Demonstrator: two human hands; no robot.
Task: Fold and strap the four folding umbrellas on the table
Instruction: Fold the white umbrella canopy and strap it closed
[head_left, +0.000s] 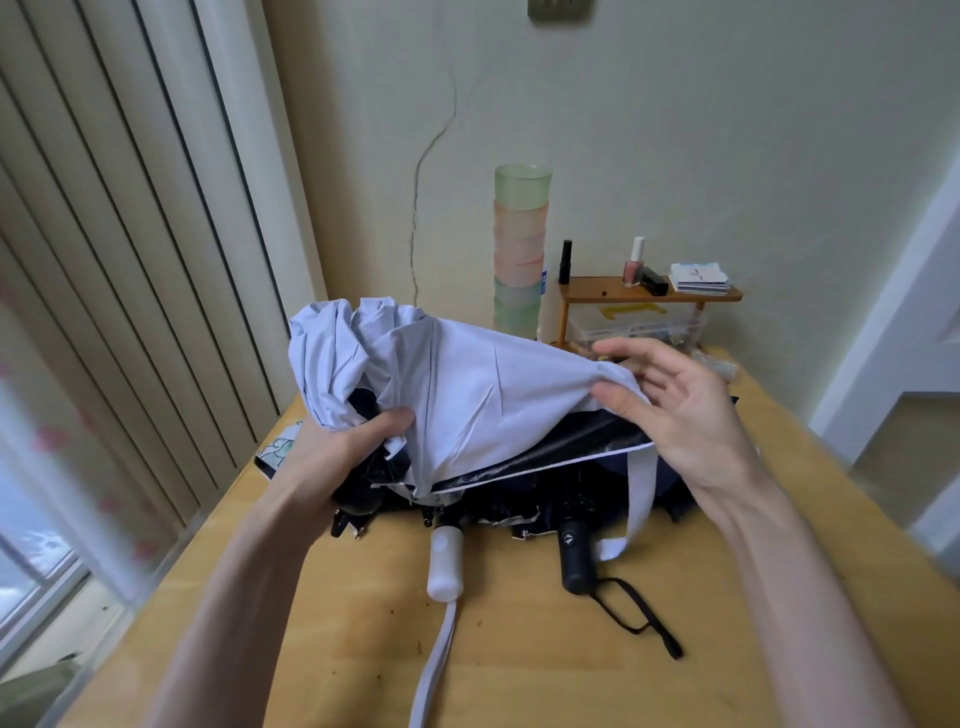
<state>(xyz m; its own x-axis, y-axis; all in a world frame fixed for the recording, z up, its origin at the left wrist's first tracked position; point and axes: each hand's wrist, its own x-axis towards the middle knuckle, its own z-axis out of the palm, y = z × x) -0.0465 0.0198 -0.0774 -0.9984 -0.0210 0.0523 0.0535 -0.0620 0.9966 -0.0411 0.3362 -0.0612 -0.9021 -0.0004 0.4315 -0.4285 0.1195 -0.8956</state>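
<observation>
I hold a pale lavender umbrella (467, 384) with a black lining above the wooden table (519, 649). My left hand (343, 457) grips its bunched canopy and shaft at the left. My right hand (670, 405) pinches the canopy's edge at the right between thumb and forefinger and pulls the cloth taut. The umbrella's lavender closing strap (636, 499) hangs down from the edge. Beneath lie other unfolded umbrellas in a dark heap (519, 499): one with a white handle (445, 564) and a long pale wrist strap, one with a black handle (575, 556) and a black cord loop.
A tall stack of pastel cups (521, 249) stands at the table's back by the wall. Right of it a small wooden shelf (649, 296) carries nail polish, a black tube and cards, over a clear box. Vertical blinds (130, 260) and a window lie left.
</observation>
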